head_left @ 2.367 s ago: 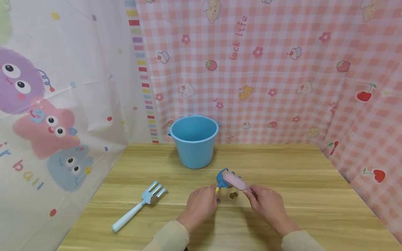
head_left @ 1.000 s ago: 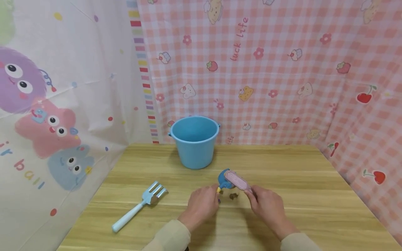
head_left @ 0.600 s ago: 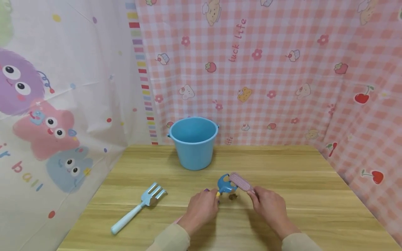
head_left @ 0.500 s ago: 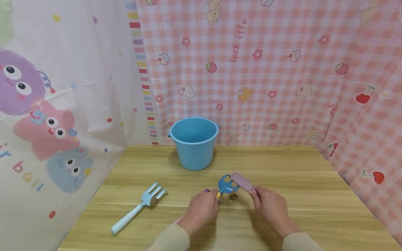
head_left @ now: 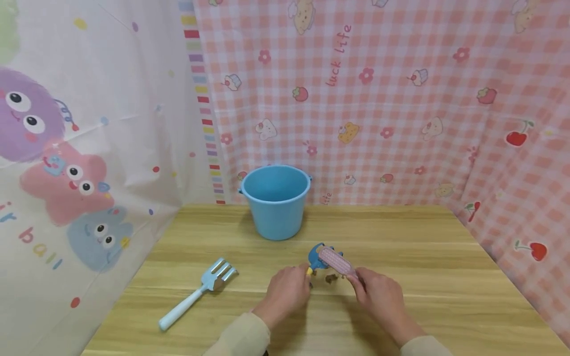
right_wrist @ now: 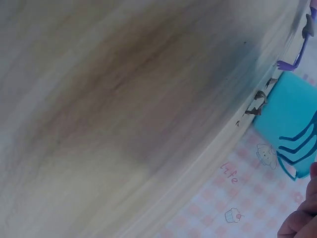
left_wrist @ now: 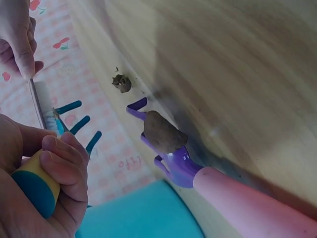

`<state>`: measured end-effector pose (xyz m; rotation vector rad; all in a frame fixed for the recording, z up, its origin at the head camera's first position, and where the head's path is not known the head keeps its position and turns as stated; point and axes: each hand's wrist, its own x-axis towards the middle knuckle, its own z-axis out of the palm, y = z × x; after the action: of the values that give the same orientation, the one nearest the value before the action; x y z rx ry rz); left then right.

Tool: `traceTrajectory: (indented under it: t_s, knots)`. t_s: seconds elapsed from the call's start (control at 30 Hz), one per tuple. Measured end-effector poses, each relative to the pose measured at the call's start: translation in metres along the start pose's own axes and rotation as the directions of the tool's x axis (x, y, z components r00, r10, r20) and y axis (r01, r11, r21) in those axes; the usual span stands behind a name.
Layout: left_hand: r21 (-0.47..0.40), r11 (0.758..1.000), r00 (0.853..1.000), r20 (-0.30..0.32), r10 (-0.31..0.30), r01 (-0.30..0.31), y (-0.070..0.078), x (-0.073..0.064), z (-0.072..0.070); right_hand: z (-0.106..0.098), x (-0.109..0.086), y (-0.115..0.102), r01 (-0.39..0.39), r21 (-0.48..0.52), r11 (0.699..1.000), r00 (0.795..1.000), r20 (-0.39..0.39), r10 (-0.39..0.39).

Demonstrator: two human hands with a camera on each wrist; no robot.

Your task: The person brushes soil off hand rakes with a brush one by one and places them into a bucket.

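My left hand point(head_left: 289, 289) grips the yellow handle of a small blue hand rake point(head_left: 314, 256), its tines pointing away over the table. My right hand point(head_left: 380, 296) holds a pink brush point(head_left: 337, 260) by its handle, the head lying across the rake's tines. White bristles point(left_wrist: 43, 94) face the rake in the left wrist view. Below the left hand, a purple hand rake point(left_wrist: 179, 167) with a pink handle lies on the table, a brown lump point(left_wrist: 163, 133) on its tines; the head view mostly hides it. Brown crumbs point(head_left: 331, 278) lie under the brush.
A light blue bucket point(head_left: 278, 217) stands behind the hands. To the left lies a light blue garden fork point(head_left: 187, 301) with a brown lump point(head_left: 218, 283) at its tines. Printed cloths point(head_left: 374, 104) hang behind and at both sides of the wooden table point(head_left: 401, 227).
The brush slid right to the rake's edge about half a second ago and is now back left across its tines. The blue rake turned slightly. Both hands keep their grips.
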<state>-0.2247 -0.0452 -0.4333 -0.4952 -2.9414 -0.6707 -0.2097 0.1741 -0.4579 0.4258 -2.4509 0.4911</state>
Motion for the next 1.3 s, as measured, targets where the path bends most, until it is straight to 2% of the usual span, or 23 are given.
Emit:
traceTrajectory:
  t_s: [0.1, 0.23, 0.37, 0.5, 0.67, 0.77, 0.83, 0.93, 1.0, 1.07, 1.3]
  knots:
    - [-0.004, 1.0, 1.0, -0.01, 0.009, -0.009, 0.001, -0.001, 0.0, 0.002, 0.0, 0.003, -0.038, -0.007, 0.999, 0.999, 0.014, 0.038]
    - [0.0, 1.0, 0.999, -0.033, 0.024, -0.024, 0.002, -0.003, 0.0, 0.004, 0.001, 0.007, -0.046, -0.006, 0.999, 0.999, 0.01, 0.047]
    - [-0.008, 1.0, 0.999, -0.029, 0.029, -0.029, 0.002, -0.004, 0.001, 0.004, 0.0, 0.013, -0.071, -0.006, 0.997, 0.997, -0.01, 0.071]
    - [-0.006, 0.999, 0.999, -0.028, 0.031, -0.031, 0.002, -0.006, 0.005, 0.005, -0.001, 0.017, -0.102, -0.003, 0.995, 0.995, 0.001, 0.102]
    - [0.007, 0.999, 0.998, -0.051, 0.048, -0.047, 0.002, -0.007, 0.008, 0.002, 0.0, 0.021, -0.161, -0.034, 0.986, 0.987, 0.022, 0.162]
    - [0.004, 0.999, 0.997, -0.055, 0.048, -0.047, 0.002, -0.007, 0.008, -0.002, 0.001, 0.021, -0.195, -0.054, 0.979, 0.981, 0.002, 0.195]
    - [0.004, 0.999, 0.997, -0.061, 0.044, -0.044, 0.002, -0.006, 0.007, -0.003, 0.002, 0.018, -0.18, -0.046, 0.983, 0.983, -0.033, 0.179]
    - [0.004, 0.999, 0.997, -0.069, 0.033, -0.033, 0.003, -0.004, 0.006, -0.003, 0.002, 0.011, -0.091, -0.019, 0.996, 0.993, -0.082, 0.089]
    - [0.007, 1.0, 0.997, -0.069, 0.027, -0.027, 0.004, -0.003, 0.005, -0.002, 0.001, 0.006, -0.028, -0.006, 1.0, 0.995, -0.096, 0.027]
    - [0.007, 1.0, 0.998, -0.064, 0.02, -0.02, 0.006, -0.002, 0.005, -0.001, -0.001, 0.002, 0.0, 0.003, 1.0, 0.995, -0.097, 0.0]
    - [-0.019, 1.0, 1.0, -0.028, 0.005, -0.005, 0.007, -0.002, 0.005, 0.002, -0.003, 0.005, -0.056, -0.003, 0.998, 0.995, -0.086, 0.056]
